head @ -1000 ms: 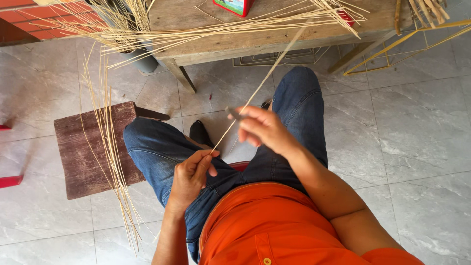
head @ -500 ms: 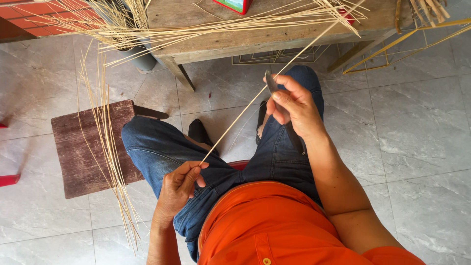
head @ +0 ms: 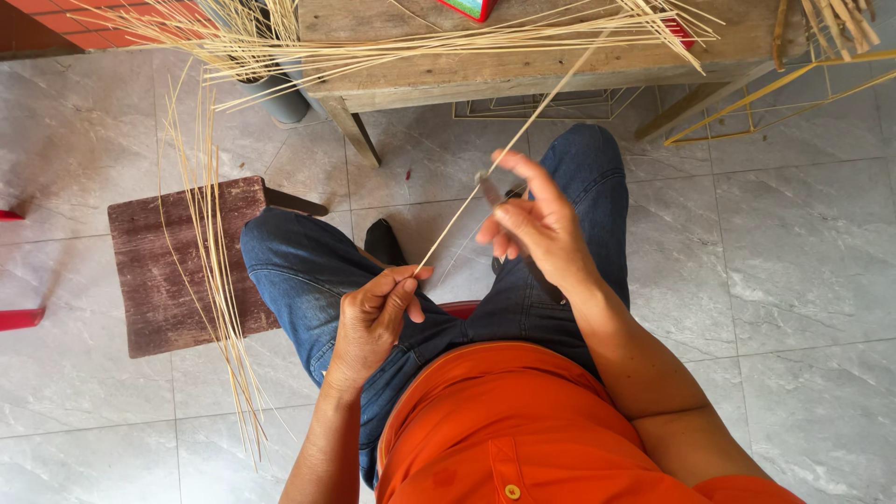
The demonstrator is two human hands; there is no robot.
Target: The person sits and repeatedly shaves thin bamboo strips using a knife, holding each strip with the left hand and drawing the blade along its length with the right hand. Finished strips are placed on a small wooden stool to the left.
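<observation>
Both hands are shown working one thin bamboo strip (head: 504,154) over the lap. Nearest, the left hand (head: 373,322) is curled, its thumb and fingers pinched shut on the strip's lower end. Higher up, the right hand (head: 537,224) is closed around a small knife (head: 487,187) laid against the strip, index finger extended. Shaving of the strip is judged to be in hand; a steady draw along its length is called for next. Beyond, more strips (head: 448,42) are seen on a wooden table (head: 523,70).
</observation>
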